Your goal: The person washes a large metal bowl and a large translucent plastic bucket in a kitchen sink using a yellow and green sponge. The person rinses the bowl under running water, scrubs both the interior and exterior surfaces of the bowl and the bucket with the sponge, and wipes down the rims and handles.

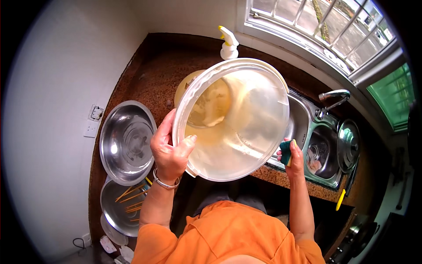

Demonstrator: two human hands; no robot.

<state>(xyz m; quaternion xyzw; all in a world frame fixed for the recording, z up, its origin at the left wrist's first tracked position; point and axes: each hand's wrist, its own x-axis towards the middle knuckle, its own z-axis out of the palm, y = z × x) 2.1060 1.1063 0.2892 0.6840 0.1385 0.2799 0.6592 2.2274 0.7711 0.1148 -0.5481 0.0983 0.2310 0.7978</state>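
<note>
My left hand (173,148) grips the rim of a large translucent plastic bucket (250,132), thumb inside and fingers behind. The bucket is tilted so that its mouth faces me, and its wet-looking inside shows a yellowish tint toward the bottom. In my right hand (295,160) is a scouring sponge (286,153), green on one side and yellow on the other. The sponge is just off the bucket's right rim, beside the sink. Part of the counter and of the left sink basin is hidden behind the bucket.
A double-bowl steel sink (306,132) with a chrome faucet (334,95) lies right; a lid (348,145) leans there near a yellow handle (341,199). Steel basins (128,142) stand left, the lower one (113,206) holding chopsticks (133,194). A spray bottle head (229,43) rises behind the bucket.
</note>
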